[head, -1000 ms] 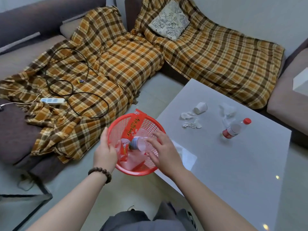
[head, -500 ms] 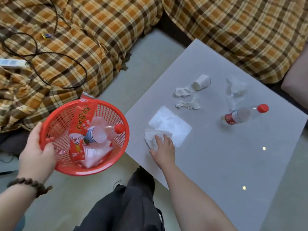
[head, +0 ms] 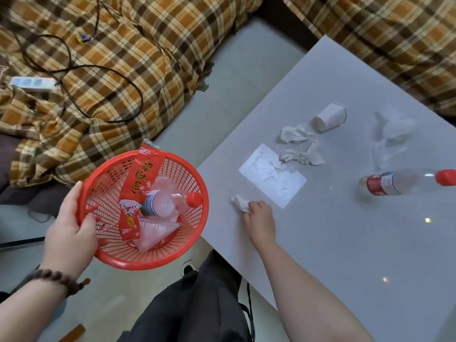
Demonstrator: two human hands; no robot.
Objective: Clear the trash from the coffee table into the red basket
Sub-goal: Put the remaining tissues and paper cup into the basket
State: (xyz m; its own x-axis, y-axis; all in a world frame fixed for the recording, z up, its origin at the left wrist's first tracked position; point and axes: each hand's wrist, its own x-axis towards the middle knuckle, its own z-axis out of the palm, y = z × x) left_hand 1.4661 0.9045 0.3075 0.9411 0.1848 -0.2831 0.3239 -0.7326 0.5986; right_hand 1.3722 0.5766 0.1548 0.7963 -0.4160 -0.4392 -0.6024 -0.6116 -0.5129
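Note:
My left hand [head: 70,224] grips the rim of the red basket [head: 183,248], held just off the table's near-left edge. Inside lie a plastic bottle [head: 170,203], a red snack wrapper [head: 138,188] and clear plastic. My right hand [head: 259,217] pinches a crumpled white tissue [head: 239,202] on the grey coffee table [head: 345,243]. Farther on the table lie two more crumpled tissues [head: 294,134] [head: 304,155], a tipped paper cup [head: 329,117], clear plastic film [head: 392,137] and a red-capped bottle [head: 399,185] on its side.
A plaid-covered sofa [head: 123,70] with black cables [head: 74,70] and a white power strip [head: 32,83] runs along the left and back. A bright light patch [head: 271,175] lies on the table. My dark-trousered legs [head: 197,304] are below, over the grey floor.
My right hand let go of the bottle in the basket, reached onto the table and closed on a tissue. The basket stayed in my left hand, off the table's edge.

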